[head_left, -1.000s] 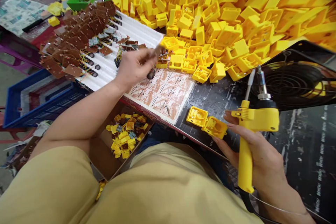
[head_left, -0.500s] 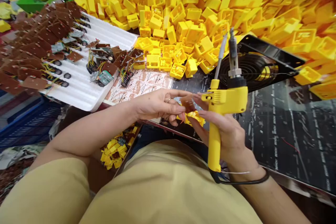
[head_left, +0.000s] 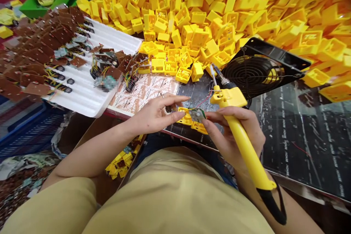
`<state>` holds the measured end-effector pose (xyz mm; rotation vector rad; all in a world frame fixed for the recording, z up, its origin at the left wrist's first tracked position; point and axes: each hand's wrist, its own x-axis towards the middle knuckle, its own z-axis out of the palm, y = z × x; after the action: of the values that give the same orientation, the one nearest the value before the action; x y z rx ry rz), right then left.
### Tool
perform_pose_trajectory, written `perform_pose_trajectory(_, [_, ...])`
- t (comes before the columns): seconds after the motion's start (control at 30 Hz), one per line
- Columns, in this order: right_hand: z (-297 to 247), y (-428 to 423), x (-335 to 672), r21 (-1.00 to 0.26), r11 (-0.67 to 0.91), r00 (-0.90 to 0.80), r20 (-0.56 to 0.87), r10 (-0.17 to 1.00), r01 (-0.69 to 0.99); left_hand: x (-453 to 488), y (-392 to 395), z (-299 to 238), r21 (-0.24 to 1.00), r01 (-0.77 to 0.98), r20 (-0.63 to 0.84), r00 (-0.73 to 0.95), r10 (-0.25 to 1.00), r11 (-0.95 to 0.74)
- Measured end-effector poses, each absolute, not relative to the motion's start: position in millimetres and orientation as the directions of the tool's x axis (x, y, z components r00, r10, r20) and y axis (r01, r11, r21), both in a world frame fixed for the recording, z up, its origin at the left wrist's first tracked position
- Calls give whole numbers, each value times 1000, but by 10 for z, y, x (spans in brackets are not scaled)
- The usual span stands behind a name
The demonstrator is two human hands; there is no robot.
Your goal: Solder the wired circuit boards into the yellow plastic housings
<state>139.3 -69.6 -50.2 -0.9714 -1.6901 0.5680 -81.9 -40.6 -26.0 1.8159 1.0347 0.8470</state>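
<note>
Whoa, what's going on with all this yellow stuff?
A person's right hand holds a yellow soldering gun and pinches a small circuit board over open yellow casings on the bench. The left hand is close by, next to a small round black part. Behind them is a big heap of yellow casings, with brown circuit boards on the left.
</note>
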Motion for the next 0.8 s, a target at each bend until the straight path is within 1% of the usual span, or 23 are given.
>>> perform_pose_trajectory(0.07, [-481,-702,1358,-745,574,-138,564,814,340,-761,-406,-272,869,300,274,370,888,-393])
perform_pose_trajectory(0.1, [-469,-705,1336,-729,586,-150,574,805,355,-723,-406,-281,871,264,314,351,882,-415])
perform_pose_trajectory(0.17, [-450,-711,1293,-689,612,-169,599,782,389,-631,-410,-309,906,169,325,310,894,-388])
perform_pose_trajectory(0.23, [-449,-717,1260,-646,638,-185,627,757,420,-529,-421,-343,949,75,280,247,928,-306])
perform_pose_trajectory(0.33, [-491,-715,1259,-596,666,-201,659,725,448,-428,-433,-364,991,-92,113,174,978,-98])
perform_pose_trajectory(0.4, [-533,-694,1298,-581,672,-222,657,720,460,-454,-420,-331,977,-208,1,184,983,37])
perform_pose_trajectory(0.43, [-552,-674,1327,-574,672,-239,649,722,468,-502,-404,-300,970,-229,-30,212,977,80])
perform_pose_trajectory(0.47, [-569,-649,1358,-565,672,-262,638,724,479,-569,-383,-263,974,-204,-45,254,966,99])
perform_pose_trajectory(0.5, [-583,-619,1388,-552,673,-290,625,725,492,-649,-359,-228,988,-123,-55,307,950,97])
perform_pose_trajectory(0.57, [-610,-554,1428,-513,682,-357,594,721,522,-810,-310,-179,989,148,-83,408,909,25])
perform_pose_trajectory(0.63, [-646,-500,1432,-467,698,-427,562,708,543,-917,-272,-181,908,410,-115,446,887,-88])
perform_pose_trajectory(0.67, [-667,-480,1422,-443,708,-457,551,699,549,-939,-260,-200,856,498,-120,449,885,-136])
perform_pose_trajectory(0.73, [-711,-456,1389,-398,724,-493,542,681,563,-929,-248,-256,779,590,-103,451,887,-210])
perform_pose_trajectory(0.8, [-734,-449,1364,-360,731,-502,549,668,579,-876,-247,-305,733,626,-73,462,884,-266])
